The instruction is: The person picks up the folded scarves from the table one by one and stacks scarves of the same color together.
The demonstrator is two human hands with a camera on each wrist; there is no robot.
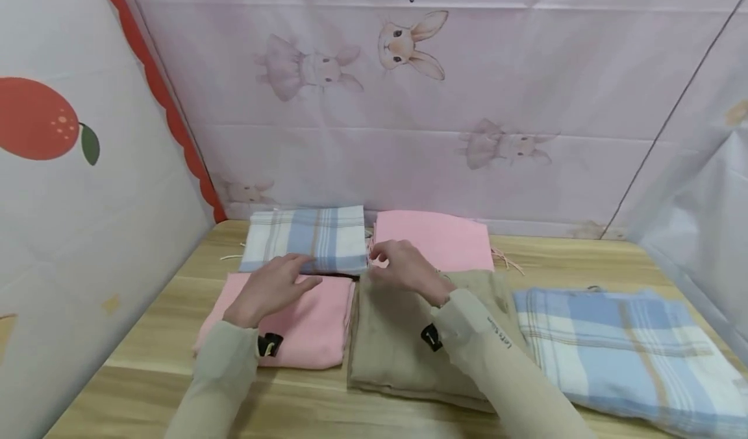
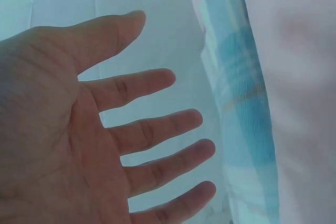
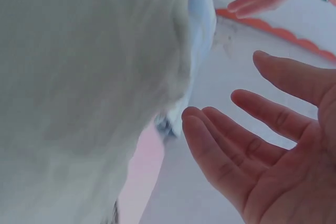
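Note:
My left hand (image 1: pixel 273 289) hovers over a folded pink scarf (image 1: pixel 318 335) at the front left, its fingers spread and holding nothing. In the left wrist view, the left palm (image 2: pixel 47 129) faces the camera beside the blue-and-white plaid scarf (image 2: pixel 241 77). Above the far edge of a folded khaki scarf (image 1: pixel 391 354) is my right hand (image 1: pixel 406 271), with bent, loose fingers and nothing in them. The right wrist view has those fingers apart from the khaki scarf (image 3: pixel 89 77).
Behind lie a folded plaid scarf (image 1: pixel 304 231) and another pink scarf (image 1: pixel 438 238) with fringe. A larger blue-and-white plaid one (image 1: pixel 619 354) lies at the right. All rest on a wooden table (image 1: pixel 152 354), bounded by a rabbit-print back sheet (image 1: pixel 362 147) and a white side sheet (image 1: pixel 82 231).

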